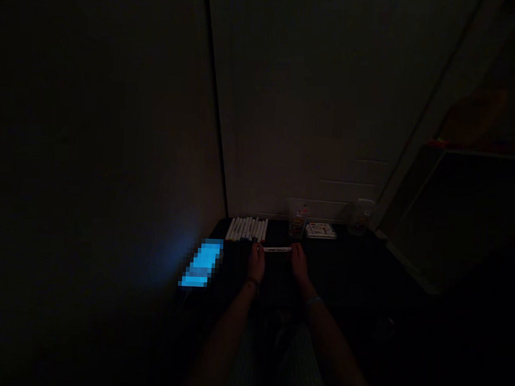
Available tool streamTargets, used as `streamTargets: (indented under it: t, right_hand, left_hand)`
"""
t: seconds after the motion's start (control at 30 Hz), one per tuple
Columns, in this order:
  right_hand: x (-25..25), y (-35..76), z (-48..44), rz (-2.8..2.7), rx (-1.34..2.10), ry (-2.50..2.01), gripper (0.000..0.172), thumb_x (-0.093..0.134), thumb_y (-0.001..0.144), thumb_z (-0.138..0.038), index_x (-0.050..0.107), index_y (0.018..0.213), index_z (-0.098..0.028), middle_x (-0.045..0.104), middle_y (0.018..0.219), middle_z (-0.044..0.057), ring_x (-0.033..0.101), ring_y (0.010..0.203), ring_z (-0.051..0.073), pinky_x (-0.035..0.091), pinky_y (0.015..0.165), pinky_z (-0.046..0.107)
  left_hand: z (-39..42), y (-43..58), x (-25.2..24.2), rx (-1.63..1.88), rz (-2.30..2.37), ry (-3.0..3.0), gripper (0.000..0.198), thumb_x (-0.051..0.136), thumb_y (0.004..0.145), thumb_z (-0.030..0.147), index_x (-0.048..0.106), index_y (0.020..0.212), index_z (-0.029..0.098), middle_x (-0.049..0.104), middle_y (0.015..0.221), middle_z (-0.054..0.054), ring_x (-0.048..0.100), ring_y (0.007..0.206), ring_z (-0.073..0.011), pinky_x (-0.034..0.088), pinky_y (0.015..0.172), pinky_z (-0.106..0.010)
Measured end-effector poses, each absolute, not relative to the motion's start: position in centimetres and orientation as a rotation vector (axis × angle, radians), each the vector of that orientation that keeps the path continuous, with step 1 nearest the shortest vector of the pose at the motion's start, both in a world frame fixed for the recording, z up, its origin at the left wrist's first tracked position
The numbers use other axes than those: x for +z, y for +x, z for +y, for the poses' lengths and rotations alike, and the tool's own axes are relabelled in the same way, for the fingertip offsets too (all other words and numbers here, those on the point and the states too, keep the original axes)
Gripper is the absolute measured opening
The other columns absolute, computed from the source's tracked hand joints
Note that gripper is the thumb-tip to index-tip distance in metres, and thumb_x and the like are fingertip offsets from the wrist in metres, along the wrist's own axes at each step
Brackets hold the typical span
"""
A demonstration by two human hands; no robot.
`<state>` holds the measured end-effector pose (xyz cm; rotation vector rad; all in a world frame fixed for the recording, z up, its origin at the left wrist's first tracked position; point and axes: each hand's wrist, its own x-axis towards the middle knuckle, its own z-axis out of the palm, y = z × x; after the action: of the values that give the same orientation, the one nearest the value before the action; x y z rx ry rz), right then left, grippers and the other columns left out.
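The scene is very dark. A white marker [277,249] lies level between my two hands over a dark table [343,271]. My left hand [257,262] is closed on its left end and my right hand [299,262] is closed on its right end. Just behind them, a row of several white markers [247,229] lies side by side on the table.
A glowing blue screen [202,264] sits at the table's left edge. At the back stand a clear container [298,220], a flat printed pack [320,230] and another small clear container [361,217]. Walls meet in a corner behind; dark furniture rises on the right.
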<state>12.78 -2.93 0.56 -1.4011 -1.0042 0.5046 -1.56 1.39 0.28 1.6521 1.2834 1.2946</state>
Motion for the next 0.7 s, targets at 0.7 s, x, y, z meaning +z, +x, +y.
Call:
streamTargets:
  t: [0.7]
  right_hand:
    - [0.11,13.03,-2.82,-1.045,0.425,-1.395,0.034,0.023,0.083,-0.04,0.049,0.075,-0.021,0.051,0.059,-0.002,0.048,0.056,0.011,0.034,0.055,0.021]
  left_hand:
    - [1.53,-1.48,0.18,1.275,1.302,1.673,0.035,0.029,0.083,0.04,0.049,0.099,0.017,0.057,0.075,-0.005,0.052,0.065,-0.013,0.037,0.06,-0.023]
